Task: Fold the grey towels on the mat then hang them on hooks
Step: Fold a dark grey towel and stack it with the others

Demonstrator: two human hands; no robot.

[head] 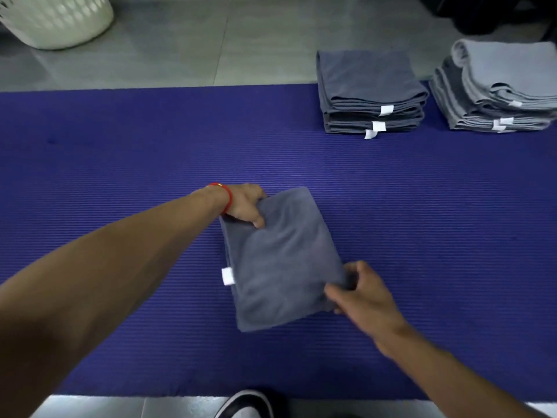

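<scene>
A folded dark grey towel (280,260) with a white tag on its left edge lies in the middle of the blue ribbed mat (120,164). My left hand (245,205), with a red band at the wrist, pinches the towel's far left corner. My right hand (361,292) grips the towel's near right edge, fingers curled over the cloth. At the mat's far right stand a stack of folded dark grey towels (369,89) and a stack of folded lighter grey towels (497,86).
A white perforated laundry basket (57,19) stands on the grey tiled floor (180,49) beyond the mat at the far left. A black and white shoe (247,404) shows at the mat's near edge. No hooks are in view.
</scene>
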